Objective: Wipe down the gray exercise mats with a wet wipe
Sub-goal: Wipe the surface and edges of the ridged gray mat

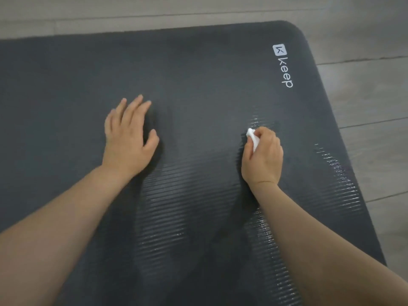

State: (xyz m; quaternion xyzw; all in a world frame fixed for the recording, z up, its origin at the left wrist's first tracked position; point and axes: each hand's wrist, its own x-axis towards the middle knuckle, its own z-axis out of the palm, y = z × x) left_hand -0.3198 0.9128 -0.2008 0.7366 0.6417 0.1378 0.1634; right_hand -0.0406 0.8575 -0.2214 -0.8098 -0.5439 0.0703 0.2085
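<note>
Your right hand [262, 155] had its fingers [268, 138] curled tight around the white wipe [252, 138], pressing it onto the gray mat [198, 69]. Wet streaks [340, 180] shone on the ribbed surface just beyond those fingertips, and off to their right. Your left hand [129, 138] lay flat on the mat, fingers straight and slightly apart, holding nothing. The white logo [283, 66] sat well beyond the wipe, the wooden floor [371, 96] past the mat's edge.

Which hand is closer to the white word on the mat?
The right hand, which grips the wet wipe, is just below the white logo. The left hand rests flat far to the logo's left.
</note>
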